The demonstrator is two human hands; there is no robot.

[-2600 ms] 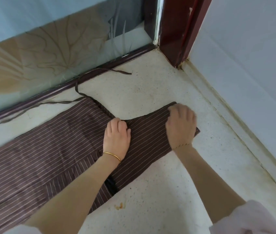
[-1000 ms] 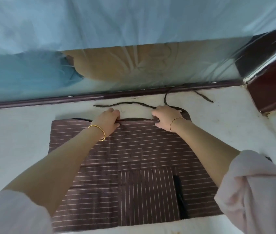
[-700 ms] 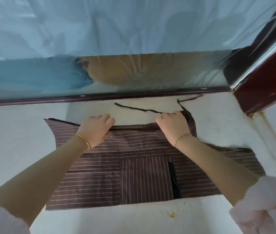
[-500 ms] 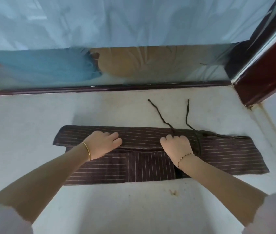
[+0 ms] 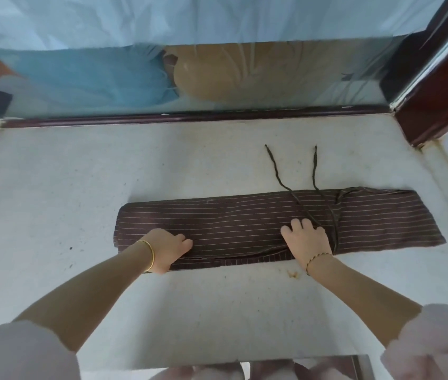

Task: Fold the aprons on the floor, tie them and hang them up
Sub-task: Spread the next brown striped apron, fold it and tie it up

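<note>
A brown pinstriped cloth apron (image 5: 231, 223) lies folded into a long narrow strip on the pale speckled floor (image 5: 217, 311). It runs parallel to the dark bottom rail (image 5: 190, 116) of a glass door, with bare floor on every side. The left hand (image 5: 166, 249) curls around its near edge by the left end. The right hand (image 5: 306, 238) presses flat, fingers straight, beside two dark cord ties (image 5: 313, 171) trailing off the far edge.

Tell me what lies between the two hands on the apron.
Only bare striped apron between left hand and right hand, in the head view.
</note>
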